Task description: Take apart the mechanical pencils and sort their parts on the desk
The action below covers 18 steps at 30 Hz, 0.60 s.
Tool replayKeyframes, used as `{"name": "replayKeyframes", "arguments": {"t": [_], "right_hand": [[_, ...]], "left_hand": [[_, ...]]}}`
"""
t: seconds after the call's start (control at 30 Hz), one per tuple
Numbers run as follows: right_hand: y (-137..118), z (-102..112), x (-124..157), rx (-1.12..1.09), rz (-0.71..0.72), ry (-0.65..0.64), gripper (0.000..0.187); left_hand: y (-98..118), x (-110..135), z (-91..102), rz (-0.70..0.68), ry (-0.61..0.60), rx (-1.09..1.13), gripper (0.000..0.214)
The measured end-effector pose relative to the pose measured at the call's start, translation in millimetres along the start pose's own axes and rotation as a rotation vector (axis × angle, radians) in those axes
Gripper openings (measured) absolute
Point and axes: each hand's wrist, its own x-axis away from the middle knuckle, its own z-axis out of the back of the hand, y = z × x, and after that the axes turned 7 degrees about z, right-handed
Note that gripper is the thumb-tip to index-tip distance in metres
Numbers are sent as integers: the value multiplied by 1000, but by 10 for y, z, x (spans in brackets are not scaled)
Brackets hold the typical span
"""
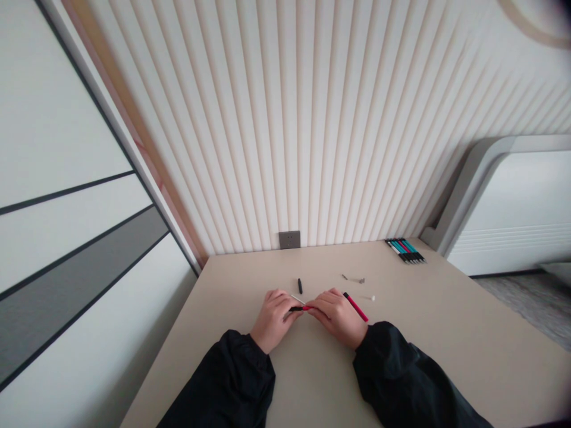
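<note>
Close together above the table, my left hand [273, 316] and my right hand [338, 314] both have their fingers closed on a slim pen piece [298, 308], black on the left and red on the right. A thin white rod [297, 299] slants out by my left fingertips; whether it is joined to the pen piece I cannot tell. Just beyond the hands lies a short black pen part [300, 286]. Beside my right hand rests a red pen barrel [357, 308] with a black end. My fingers hide much of the held piece.
Tiny parts lie beyond my right hand: a dark one [345, 277], a greyish one [361, 280] and a white one [373, 298]. A row of several coloured pens [405, 251] is at the table's back right. A socket [289, 239] sits on the ribbed wall behind.
</note>
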Motion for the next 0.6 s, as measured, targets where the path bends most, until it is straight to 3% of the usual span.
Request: {"name": "replayKeyframes", "arguments": {"t": [0.3, 0.6], "right_hand": [[-16, 16, 10, -70, -64, -81, 25], [-7, -15, 19, -25, -128, -37, 25]], "left_hand": [[1, -3, -10, 10, 3, 48, 8], [43, 19, 5, 53, -18, 103, 14]]}}
